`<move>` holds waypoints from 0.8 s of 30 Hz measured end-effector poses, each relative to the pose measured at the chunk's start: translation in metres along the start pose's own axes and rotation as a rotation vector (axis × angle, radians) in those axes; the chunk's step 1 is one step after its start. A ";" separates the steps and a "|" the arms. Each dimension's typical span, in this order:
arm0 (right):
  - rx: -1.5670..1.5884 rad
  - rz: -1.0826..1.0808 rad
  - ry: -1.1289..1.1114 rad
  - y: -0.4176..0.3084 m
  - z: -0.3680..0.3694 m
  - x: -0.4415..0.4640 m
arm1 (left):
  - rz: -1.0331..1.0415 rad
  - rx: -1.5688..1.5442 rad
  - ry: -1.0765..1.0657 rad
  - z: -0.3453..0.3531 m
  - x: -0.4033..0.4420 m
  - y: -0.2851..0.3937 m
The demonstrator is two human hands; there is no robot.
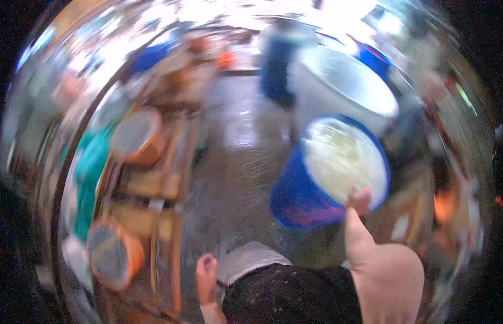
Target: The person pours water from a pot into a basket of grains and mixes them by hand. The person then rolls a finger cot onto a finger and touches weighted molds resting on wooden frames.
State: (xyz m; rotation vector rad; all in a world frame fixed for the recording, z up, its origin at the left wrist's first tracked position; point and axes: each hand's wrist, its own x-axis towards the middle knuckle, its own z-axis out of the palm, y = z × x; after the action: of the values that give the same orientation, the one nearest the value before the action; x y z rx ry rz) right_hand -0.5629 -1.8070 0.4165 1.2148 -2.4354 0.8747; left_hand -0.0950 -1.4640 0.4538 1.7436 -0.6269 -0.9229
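Note:
A blue barrel (297,186) stands on the wet floor at the right of centre, filled to near its rim with something pale and whitish. My right hand (359,201) is at the barrel's near rim, over the edge of the pale contents; motion blur hides what its fingers do. My left hand (206,265) hangs low beside my body, near a light grey cloth or apron (251,259) at my waist. Its fingers are curled, and whether they hold anything is too blurred to tell.
Beyond the barrel stand a large white tub (316,102) and a dark blue drum (276,70). Along the left, a wooden bench (168,224) bears two round orange containers (135,256) with grey tops. Green cloth (89,183) lies behind them. Wet floor (230,178) runs between.

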 end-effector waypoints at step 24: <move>0.014 0.127 0.069 0.003 -0.011 -0.006 | 0.095 0.148 -0.938 0.120 0.094 0.073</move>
State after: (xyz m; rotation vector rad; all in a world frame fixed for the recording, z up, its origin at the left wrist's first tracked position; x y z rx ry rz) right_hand -0.5621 -1.7945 0.4208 1.0260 -2.4772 0.9542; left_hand -0.1385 -1.6262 0.4733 1.3118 -1.3851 -1.6589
